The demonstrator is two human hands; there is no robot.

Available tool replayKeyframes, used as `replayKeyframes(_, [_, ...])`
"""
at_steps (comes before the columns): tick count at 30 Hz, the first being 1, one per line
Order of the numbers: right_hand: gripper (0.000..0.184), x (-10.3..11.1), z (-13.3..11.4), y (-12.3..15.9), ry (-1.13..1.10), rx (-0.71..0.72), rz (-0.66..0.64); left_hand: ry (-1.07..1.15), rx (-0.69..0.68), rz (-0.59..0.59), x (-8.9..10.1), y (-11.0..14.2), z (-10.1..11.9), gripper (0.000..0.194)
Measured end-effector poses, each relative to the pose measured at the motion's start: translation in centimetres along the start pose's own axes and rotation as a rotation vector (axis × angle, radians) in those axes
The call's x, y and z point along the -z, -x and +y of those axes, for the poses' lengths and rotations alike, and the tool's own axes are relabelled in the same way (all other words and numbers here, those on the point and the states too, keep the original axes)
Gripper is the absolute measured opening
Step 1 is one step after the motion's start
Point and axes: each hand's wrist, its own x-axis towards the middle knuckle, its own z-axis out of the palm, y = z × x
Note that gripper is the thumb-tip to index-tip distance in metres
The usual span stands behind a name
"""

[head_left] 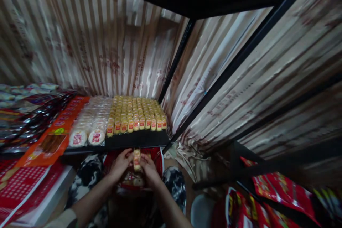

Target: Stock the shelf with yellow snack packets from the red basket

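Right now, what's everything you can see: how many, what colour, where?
Small oblong wrapped snack: one, yellow, between both hands
Oblong wrapped snacks in rows: many, yellow, on the shelf
Round wrapped snacks: two rows, white, left of those
Flat plastic packaging: count unclear, orange, further left
Glossy packets: several, dark, far left
Flat shelf: one, black, centre
Container: one, red, below the hands
Dotted box: one, red and white, lower left
Shiny plastic packets: several, red, lower right
Rounded object: one, whitish, bottom
Striped curtain: count unclear, brown-cream, behind
Slanting posts: several, black, right
Patterned trouser legs: two, black-white, flanking the container
Left hand: one, bare, centre
Right hand: one, bare, centre
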Motion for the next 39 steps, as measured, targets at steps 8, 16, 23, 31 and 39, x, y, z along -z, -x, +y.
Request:
replayKeyframes(8, [0.050, -0.6, -0.5, -0.2, 0.019, 0.083, -0.112, -0.014, -0.077, -0.017, -0.3, -0.4, 1.1, 0.038])
replayKeyframes(16, [0.042, -1.1, -0.2, -2.2, 0.166, 0.224, -0.053, -0.299, -0.236, 0.058, 0.7, -2.0, 3.3, 0.031])
replayKeyframes(23, [0.029, -1.0, -1.1, -3.5, 0.322, 0.401, 0.052, -0.416, -0.306, 0.079, -0.6, -3.7, 5.0, 0.034])
replayKeyframes(31, [0.035, -0.6, -3.9, -4.5, 0.600, 0.651, 0.313, -0.502, -0.363, 0.186, -3.0, -6.2, 7.2, 0.039])
replayKeyframes(39, [0.039, -0.4, -5.0, -8.0, 0.830, 0.854, 0.281, -0.551, -0.516, 0.248, -5.1, -9.9, 7.5, 0.031])
